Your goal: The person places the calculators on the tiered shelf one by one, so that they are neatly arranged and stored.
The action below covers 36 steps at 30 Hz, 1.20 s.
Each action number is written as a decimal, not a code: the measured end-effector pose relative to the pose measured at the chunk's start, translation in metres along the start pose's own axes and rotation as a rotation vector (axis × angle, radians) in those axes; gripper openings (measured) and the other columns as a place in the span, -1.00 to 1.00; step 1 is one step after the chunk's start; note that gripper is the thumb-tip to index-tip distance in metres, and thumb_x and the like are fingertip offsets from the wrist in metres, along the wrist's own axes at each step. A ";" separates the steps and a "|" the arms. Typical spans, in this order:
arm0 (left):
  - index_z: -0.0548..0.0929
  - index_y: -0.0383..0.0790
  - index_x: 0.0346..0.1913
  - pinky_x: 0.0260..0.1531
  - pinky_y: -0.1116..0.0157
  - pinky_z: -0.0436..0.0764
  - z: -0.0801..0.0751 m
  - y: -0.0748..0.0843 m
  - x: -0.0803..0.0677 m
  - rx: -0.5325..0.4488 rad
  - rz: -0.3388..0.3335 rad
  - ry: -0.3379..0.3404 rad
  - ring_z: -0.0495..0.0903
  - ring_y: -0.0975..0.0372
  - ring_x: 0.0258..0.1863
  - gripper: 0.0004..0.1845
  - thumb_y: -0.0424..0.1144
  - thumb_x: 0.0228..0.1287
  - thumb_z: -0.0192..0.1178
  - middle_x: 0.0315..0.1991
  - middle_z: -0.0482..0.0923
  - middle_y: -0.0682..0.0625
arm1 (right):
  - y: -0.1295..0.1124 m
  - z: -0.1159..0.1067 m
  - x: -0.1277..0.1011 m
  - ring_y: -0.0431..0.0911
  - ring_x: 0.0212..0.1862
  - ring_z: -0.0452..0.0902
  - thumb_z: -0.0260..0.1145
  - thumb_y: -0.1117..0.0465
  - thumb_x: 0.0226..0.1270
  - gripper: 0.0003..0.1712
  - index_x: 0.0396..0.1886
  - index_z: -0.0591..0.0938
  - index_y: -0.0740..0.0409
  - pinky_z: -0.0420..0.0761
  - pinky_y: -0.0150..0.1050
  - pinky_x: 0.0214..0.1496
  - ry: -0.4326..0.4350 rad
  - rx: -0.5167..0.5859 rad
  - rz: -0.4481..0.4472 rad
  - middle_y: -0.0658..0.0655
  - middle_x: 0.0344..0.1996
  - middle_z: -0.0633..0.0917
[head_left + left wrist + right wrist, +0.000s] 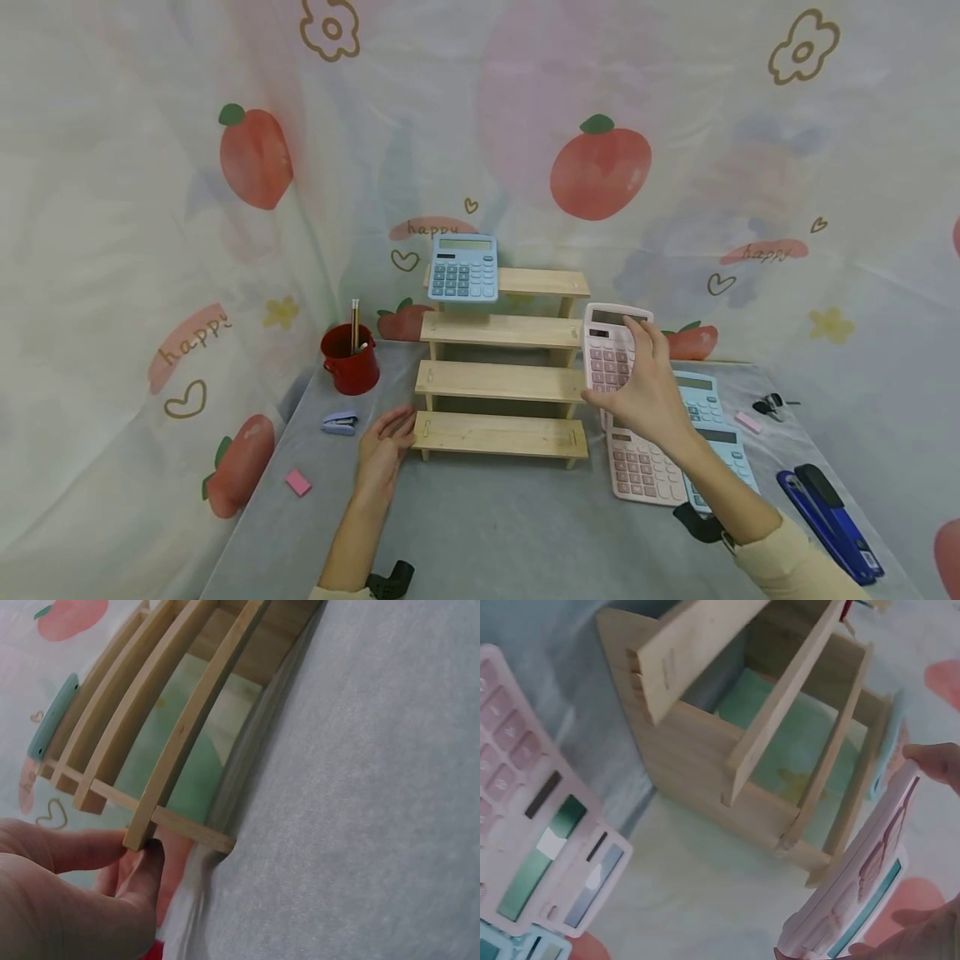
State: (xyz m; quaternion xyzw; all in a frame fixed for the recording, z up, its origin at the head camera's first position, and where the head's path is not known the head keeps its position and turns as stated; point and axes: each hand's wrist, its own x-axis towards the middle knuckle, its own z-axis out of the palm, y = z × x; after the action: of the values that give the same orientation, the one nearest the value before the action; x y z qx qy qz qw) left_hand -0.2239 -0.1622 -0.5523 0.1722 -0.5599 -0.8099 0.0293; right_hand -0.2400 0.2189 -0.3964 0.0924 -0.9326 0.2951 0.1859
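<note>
My right hand [651, 392] grips a pink calculator [607, 354] by its side edges, raised at the right end of a four-tier wooden rack [498, 382]. Its keys face me; the right wrist view shows the held calculator [855, 889] tilted and apart from the boards. At the rack's left end, my left hand [384, 454] pinches the tip of the lowest board [180, 750] between thumb and fingers. A blue calculator [462, 282] leans upright on the left of the top tier. Pink calculators [643, 468] and blue calculators [726, 450] lie on the table below my right hand, partly covered by it.
A red bucket [349, 367] with pencils stands left of the rack. Near it are a small lilac stapler [340, 423] and a pink eraser [297, 482]. Far right lie a large blue stapler [832, 521], another pink eraser [748, 422] and black clips [768, 407].
</note>
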 end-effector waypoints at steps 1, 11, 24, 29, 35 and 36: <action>0.41 -0.42 0.42 0.01 0.39 0.64 0.000 0.000 0.000 0.000 0.000 -0.001 0.44 -0.03 0.45 -0.38 -0.71 0.29 0.06 0.43 0.42 -0.33 | -0.002 0.001 0.005 0.51 0.36 0.31 0.77 0.04 -0.15 0.48 0.67 0.04 0.16 0.48 0.47 0.14 0.003 0.007 -0.004 0.45 0.57 0.03; 0.42 -0.43 0.42 0.00 0.39 0.65 0.000 0.000 0.000 -0.013 0.001 0.003 0.44 -0.03 0.45 -0.38 -0.71 0.27 0.05 0.43 0.42 -0.33 | -0.019 0.014 0.060 0.48 0.42 0.23 0.76 -0.01 -0.16 0.46 0.67 0.07 0.11 0.43 0.45 0.21 0.021 0.020 -0.020 0.39 0.57 0.06; 0.42 -0.41 0.41 0.02 0.39 0.65 0.000 0.000 0.000 0.008 -0.001 0.002 0.44 -0.03 0.45 -0.39 -0.70 0.27 0.07 0.42 0.43 -0.31 | -0.037 0.034 0.116 0.44 0.37 0.26 0.73 -0.01 -0.16 0.43 0.66 0.08 0.10 0.41 0.41 0.26 -0.023 0.036 0.044 0.35 0.59 0.03; 0.42 -0.41 0.40 0.00 0.39 0.65 0.000 0.001 -0.001 0.020 0.003 -0.004 0.44 -0.03 0.45 -0.40 -0.69 0.29 0.07 0.42 0.43 -0.31 | -0.044 0.045 0.132 0.42 0.41 0.21 0.75 0.00 -0.23 0.44 0.65 0.12 0.05 0.37 0.42 0.25 -0.032 0.015 0.079 0.31 0.59 0.03; 0.44 -0.38 0.40 0.03 0.37 0.64 0.000 0.001 -0.001 0.035 -0.004 0.005 0.46 0.00 0.44 -0.39 -0.68 0.27 0.09 0.41 0.45 -0.27 | -0.056 0.054 0.142 0.41 0.39 0.20 0.76 -0.02 -0.28 0.44 0.63 0.16 0.06 0.35 0.39 0.18 -0.035 -0.002 0.071 0.33 0.58 0.06; 0.44 -0.38 0.40 0.05 0.36 0.64 0.000 0.001 -0.001 0.034 -0.004 0.007 0.46 0.00 0.43 -0.39 -0.68 0.27 0.09 0.41 0.45 -0.27 | -0.057 0.055 0.144 0.41 0.40 0.20 0.76 -0.03 -0.28 0.43 0.63 0.17 0.05 0.35 0.39 0.18 -0.033 -0.006 0.071 0.33 0.58 0.07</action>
State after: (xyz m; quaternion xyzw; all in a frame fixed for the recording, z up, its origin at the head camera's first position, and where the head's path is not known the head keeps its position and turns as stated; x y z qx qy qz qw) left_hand -0.2228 -0.1622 -0.5510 0.1766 -0.5732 -0.7997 0.0267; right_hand -0.3713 0.1311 -0.3511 0.0637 -0.9392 0.2969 0.1600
